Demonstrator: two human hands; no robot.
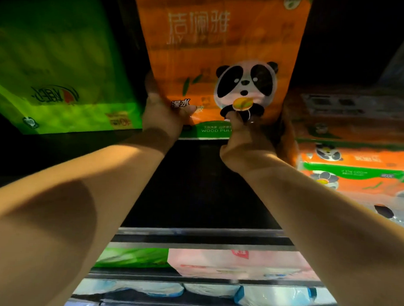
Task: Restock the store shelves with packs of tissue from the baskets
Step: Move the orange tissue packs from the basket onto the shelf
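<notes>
A tall orange tissue pack with a panda picture stands upright deep on a dark shelf. Both my arms reach far in to it. My left hand grips its lower left corner, thumb on the front face. My right hand holds its lower right edge, fingers curled at the panda's feet. A green tissue pack sits to its left, tilted. Stacked orange panda packs lie to its right.
The shelf's front rail crosses below my arms. On lower shelves lie a green pack, a pink pack and blue-white packs. The back of the shelf is dark. No basket is in view.
</notes>
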